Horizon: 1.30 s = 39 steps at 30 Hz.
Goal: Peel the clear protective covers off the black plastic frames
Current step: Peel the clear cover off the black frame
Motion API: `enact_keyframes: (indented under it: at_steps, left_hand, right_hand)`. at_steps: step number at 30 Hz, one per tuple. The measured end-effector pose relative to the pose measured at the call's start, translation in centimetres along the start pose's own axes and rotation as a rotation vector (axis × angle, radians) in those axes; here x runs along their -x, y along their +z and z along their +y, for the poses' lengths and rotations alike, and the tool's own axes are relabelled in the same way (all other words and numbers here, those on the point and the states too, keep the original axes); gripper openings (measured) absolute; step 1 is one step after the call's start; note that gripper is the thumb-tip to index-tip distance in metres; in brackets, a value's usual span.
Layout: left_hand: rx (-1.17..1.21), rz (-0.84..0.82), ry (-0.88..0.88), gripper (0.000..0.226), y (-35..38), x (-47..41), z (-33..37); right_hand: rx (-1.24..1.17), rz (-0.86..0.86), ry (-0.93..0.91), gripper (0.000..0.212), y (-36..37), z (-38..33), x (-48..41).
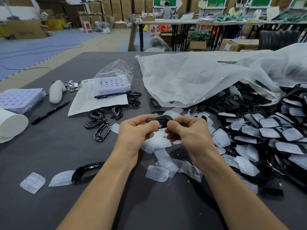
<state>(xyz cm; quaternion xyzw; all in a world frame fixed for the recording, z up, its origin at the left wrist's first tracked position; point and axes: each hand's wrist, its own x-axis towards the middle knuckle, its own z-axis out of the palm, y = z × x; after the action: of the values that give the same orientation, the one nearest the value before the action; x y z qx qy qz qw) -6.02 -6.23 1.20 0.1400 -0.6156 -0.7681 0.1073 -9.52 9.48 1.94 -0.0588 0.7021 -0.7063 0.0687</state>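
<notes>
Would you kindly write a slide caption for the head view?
Left hand and right hand grip a black frame above peeled covers on the table.

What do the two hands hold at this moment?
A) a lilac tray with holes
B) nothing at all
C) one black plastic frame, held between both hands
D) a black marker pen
C: the left hand and the right hand both pinch one black frame, raised above the table.
</notes>
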Motion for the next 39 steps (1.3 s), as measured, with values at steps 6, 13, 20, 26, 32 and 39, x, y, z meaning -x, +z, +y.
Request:
enact_keyframes:
  at_steps: [6,13,20,26,32,39]
  left_hand:
    - [-0.205,-0.019,0.071,0.009,0.3,0.2,-0.1]
    - [-0.266,-0.028,0.122,0.015,0.3,0.4,-0.2]
    - [-0.161,-0.037,0.067,0.004,0.6,0.1,-0.5]
    - [-0.197,-0.06,0.1,0.021,0.4,0.1,-0.4]
    - [-0.176,-0.163,0.128,0.031,-0.3,-0.1,-0.4]
    - [-0.072,-0.076,0.035,0.01,0.3,-0.2,-0.6]
  right_hand:
    - [-0.109,0.061,0.032,0.012,0.0,0.1,-0.2]
    - [-0.241,0.05,0.105,0.024,0.3,0.1,-0.3]
    - [-0.258,0.036,0.122,0.022,0.4,0.0,-0.4]
    - [-0.25,0.074,0.119,0.021,0.7,0.1,-0.2]
    - [-0.416,-0.009,0.244,0.02,0.9,-0.1,0.1]
    - [-0.372,-0.031,0.161,0.025,0.7,-0.1,-0.3]
